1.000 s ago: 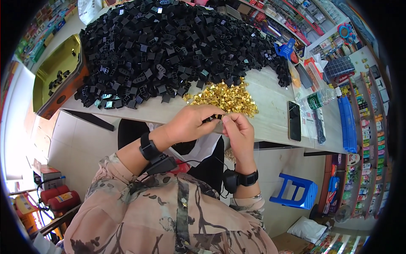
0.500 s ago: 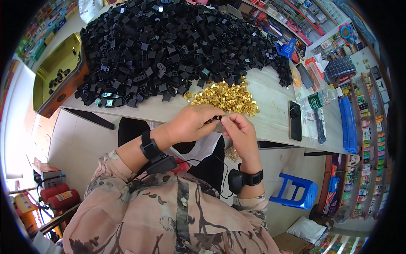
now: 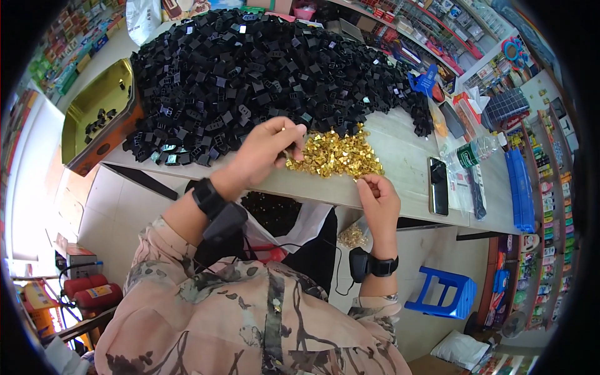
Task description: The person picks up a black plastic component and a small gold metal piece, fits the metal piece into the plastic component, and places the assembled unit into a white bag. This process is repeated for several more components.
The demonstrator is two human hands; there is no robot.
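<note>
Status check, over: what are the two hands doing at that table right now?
Left hand pinching a small gold clip at the gold pile. Right hand curled at the table edge, contents unclear. Black parts heap behind, nothing blocking.

Pale tiled floor [image 3: 119, 206] under a light worktable [image 3: 400, 169], stocked shop shelves [image 3: 550, 206] and a blue stool [image 3: 445, 292] alongside.

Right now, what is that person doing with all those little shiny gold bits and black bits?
A person sits at a table heaped with small black plastic pieces. Their left hand pinches something small at the edge of a pile of gold metal clips. Their right hand is curled at the table's near edge, beside that pile; what it holds is too small to tell. A phone lies to the right.
</note>
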